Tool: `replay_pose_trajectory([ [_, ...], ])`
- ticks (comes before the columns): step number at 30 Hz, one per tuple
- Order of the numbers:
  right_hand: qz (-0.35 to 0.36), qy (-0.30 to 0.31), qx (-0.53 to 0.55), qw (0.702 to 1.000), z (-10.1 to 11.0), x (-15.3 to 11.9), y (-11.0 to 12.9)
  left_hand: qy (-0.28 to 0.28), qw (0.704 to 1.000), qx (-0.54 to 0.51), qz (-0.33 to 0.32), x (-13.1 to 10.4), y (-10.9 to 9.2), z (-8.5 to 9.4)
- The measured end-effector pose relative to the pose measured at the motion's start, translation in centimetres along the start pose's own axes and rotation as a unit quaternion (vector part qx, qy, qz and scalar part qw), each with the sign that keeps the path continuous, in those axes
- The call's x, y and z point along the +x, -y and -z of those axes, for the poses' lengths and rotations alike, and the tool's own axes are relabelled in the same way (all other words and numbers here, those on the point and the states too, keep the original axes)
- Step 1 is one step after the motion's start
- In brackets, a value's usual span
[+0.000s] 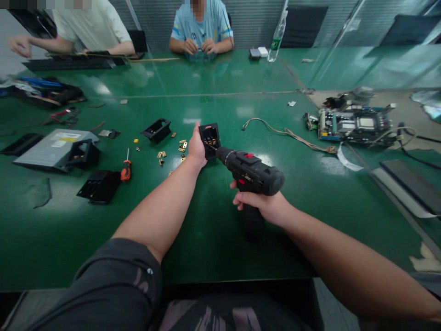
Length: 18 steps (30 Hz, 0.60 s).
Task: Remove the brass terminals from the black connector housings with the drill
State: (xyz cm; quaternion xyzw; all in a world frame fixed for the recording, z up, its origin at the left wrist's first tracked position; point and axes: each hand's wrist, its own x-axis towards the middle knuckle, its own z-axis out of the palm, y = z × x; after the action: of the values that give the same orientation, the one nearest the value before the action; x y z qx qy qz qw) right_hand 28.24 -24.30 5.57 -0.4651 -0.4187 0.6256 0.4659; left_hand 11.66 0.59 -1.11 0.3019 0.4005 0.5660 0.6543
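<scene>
Fingers of the left hand (195, 149) are clamped on a small black housing (210, 140), holding it upright with its open face turned toward the drill (253, 177). Brass contacts show inside the housing. Right-hand (262, 204) fingers are wrapped tight round the drill's grip, and the drill's bit reaches into the housing's open face. Both are held just above the green counter (213, 230).

Left of the housing, loose brass pieces (172, 149) lie scattered on the counter, and beyond them sits another black housing (156, 130). Farther left of the housing lie an orange-handled screwdriver (126, 169), two more black housings (98, 185) and a grey flat box (51, 148). Right of the housing a tan cable (285, 133) runs toward a circuit board (354, 125), well apart from the drill.

Beyond the housing, across the counter, two other people sit with their hands at their own work, and a plastic bottle (277, 39) stands near the one in the blue shirt (201, 25).
</scene>
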Motion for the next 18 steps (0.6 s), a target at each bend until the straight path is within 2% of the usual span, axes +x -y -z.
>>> replay_pose_trajectory([
  [5, -0.005, 0.010, -0.005, 1.000, -0.5, -0.1, 0.2, -0.013, 1.000, -0.011, 0.006, -0.9, -0.6, 0.0],
  [10, 0.030, 0.029, -0.070, 0.997, -0.7, -0.6, -0.4, -0.003, 1.000, 0.003, 0.002, -0.7, -0.1, 0.3],
  [18, 0.091, 0.012, -0.139, 0.986, -0.5, -1.0, -1.1, 0.025, 0.999, 0.040, 0.002, 0.1, 0.8, 0.9],
])
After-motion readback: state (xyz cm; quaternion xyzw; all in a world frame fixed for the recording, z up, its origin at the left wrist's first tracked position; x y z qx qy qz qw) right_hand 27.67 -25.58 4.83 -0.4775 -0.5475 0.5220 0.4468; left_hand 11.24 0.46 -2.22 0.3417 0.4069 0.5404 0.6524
